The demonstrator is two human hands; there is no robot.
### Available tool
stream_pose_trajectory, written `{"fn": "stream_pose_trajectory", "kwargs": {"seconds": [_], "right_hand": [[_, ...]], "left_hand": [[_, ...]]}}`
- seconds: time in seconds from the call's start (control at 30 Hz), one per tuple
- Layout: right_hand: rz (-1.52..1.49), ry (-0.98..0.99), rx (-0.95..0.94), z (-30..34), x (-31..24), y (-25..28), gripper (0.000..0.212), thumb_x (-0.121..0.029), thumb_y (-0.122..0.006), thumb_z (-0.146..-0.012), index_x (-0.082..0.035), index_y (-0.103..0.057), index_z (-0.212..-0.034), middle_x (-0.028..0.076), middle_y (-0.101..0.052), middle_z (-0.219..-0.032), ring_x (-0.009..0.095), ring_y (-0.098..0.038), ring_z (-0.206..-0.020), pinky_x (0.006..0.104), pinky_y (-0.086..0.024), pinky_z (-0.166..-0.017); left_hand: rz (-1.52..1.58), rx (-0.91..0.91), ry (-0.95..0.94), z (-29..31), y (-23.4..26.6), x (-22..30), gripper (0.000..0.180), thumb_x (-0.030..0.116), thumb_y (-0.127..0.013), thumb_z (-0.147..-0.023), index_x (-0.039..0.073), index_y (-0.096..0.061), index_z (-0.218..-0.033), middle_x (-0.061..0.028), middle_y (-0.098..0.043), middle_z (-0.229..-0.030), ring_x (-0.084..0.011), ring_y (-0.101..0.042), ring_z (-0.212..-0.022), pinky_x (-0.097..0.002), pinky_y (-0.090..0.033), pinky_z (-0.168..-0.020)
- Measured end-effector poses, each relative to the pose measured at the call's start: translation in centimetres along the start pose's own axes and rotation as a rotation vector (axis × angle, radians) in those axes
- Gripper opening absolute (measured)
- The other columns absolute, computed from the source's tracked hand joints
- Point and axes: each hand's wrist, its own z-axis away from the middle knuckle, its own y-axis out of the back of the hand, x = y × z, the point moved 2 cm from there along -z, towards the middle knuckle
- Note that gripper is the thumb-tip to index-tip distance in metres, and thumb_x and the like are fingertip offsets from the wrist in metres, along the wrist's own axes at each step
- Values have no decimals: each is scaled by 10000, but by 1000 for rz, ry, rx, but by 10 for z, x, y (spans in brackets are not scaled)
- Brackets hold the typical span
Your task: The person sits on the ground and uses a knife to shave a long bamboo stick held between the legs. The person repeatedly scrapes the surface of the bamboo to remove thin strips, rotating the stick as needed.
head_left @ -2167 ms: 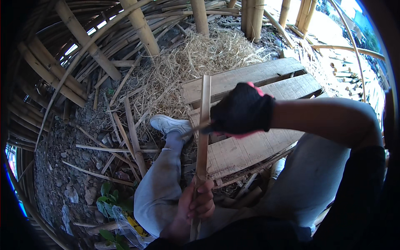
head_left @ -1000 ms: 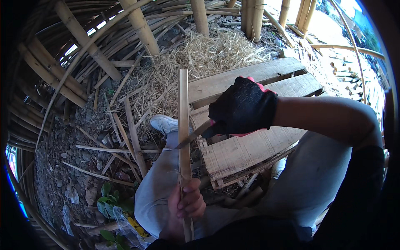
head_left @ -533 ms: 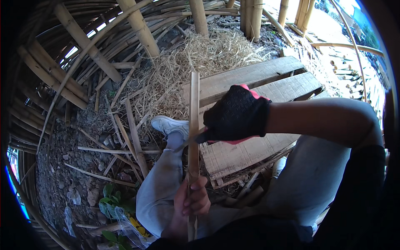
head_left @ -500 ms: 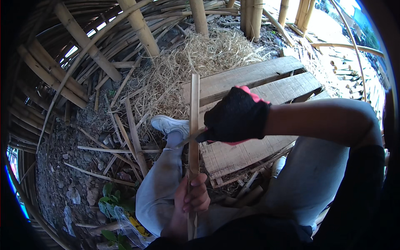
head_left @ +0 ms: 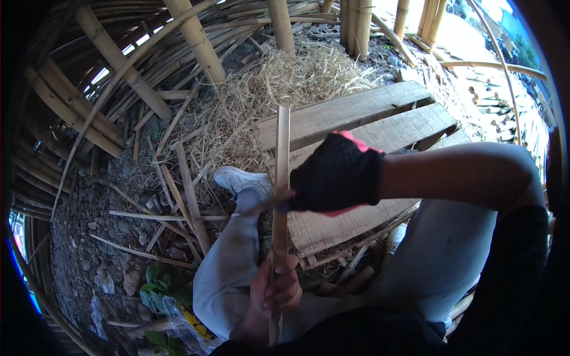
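My bare left hand (head_left: 276,285) is wrapped round the lower part of a long split bamboo strip (head_left: 282,142), which stands up in front of me with its far end over the wooden slats. On my right hand (head_left: 337,175) is a black and pink glove, and its fingers are closed round the handle of a knife. The knife's blade (head_left: 260,206) lies across the strip, sticking out to the left, and is slightly blurred. Most of the handle is hidden by the glove.
Behind the strip lies a low slatted wooden platform (head_left: 356,130). Pale bamboo shavings (head_left: 297,77) are heaped beyond it. Loose bamboo pieces (head_left: 189,196) litter the ground at left, near my white shoe (head_left: 242,181). A plastic bag (head_left: 187,320) and green leaves (head_left: 155,291) are at lower left.
The bamboo strip and my left hand have shifted a little to the right. My right hand with the knife has come slightly lower, toward me.
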Motion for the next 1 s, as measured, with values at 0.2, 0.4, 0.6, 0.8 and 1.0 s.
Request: {"fn": "stream_pose_trajectory", "kwargs": {"seconds": [0.2, 0.4, 0.6, 0.8, 1.0], "right_hand": [[-2, -47, 46, -20, 31, 11, 421, -567, -616, -930, -184, -738, -804, 74, -694, -717, 299, -686, -619, 390, -548, -562], [-128, -196, 119, -18, 54, -15, 446, -543, -596, -951, -153, -739, -788, 82, -698, -713, 291, -707, -664, 409, -562, -610], [43, 0, -37, 0, 17, 15, 413, -525, -579, -961, -176, -754, -825, 80, -717, -747, 284, -712, -681, 406, -568, -626], [-64, 149, -106, 4, -3, -1, 443, -531, -513, -979, -181, -759, -868, 77, -727, -768, 272, -725, -725, 400, -569, -643], [167, -94, -28, -7, 37, 11, 475, -580, -543, -971, -186, -731, -784, 64, -695, -689, 270, -699, -636, 410, -541, -570]], "left_hand": [[36, 35, -29, -2, -1, 2, 421, 452, -288, -1112, 115, -455, -922, 37, -458, -481, -88, -469, -292, -216, -269, -278], [15, -29, 20, -1, 1, -2, 426, 462, -295, -1111, 114, -456, -927, 36, -460, -482, -84, -468, -292, -213, -272, -280], [6, -62, 52, -1, -9, -5, 420, 452, -292, -1113, 115, -458, -925, 38, -452, -471, -77, -462, -291, -206, -303, -277], [8, -107, 33, 1, -6, -7, 403, 431, -282, -1115, 113, -449, -931, 41, -461, -481, -64, -456, -293, -191, -300, -276], [26, -67, -8, 1, 2, 0, 405, 433, -277, -1115, 115, -445, -929, 42, -473, -488, -62, -463, -297, -188, -286, -274]]}}
